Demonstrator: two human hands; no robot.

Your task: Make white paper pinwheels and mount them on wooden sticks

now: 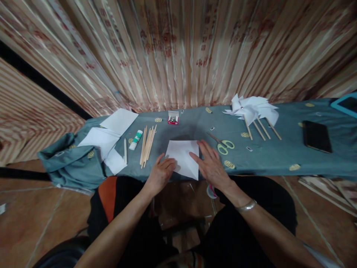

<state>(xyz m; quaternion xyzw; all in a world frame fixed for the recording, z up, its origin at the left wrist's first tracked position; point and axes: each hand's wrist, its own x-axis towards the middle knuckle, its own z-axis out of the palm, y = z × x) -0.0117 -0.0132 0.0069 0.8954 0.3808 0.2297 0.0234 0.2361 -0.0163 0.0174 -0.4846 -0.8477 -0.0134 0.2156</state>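
Note:
A white sheet of paper (184, 158) lies at the front edge of the cloth-covered table, its lower corner reaching over the edge. My left hand (161, 172) rests at its left side, fingers slightly bent on the paper and thumb apart. On the right side of the sheet, my right hand (209, 162) lies with its fingers spread. Just beyond that hand are scissors (222, 146) with light green handles. A bundle of wooden sticks (147, 146) lies left of the paper. Behind the sheet stands an open small red box (173, 118) of shiny metal pieces.
Farther left are a glue stick (136, 140), a white pen-like stick (125, 151) and loose white paper sheets (102, 139). Several paper pinwheels (252, 109) on sticks lie at the back right. A black phone (317, 136) rests near a blue-framed device (347, 104). Curtains (178, 56) hang behind.

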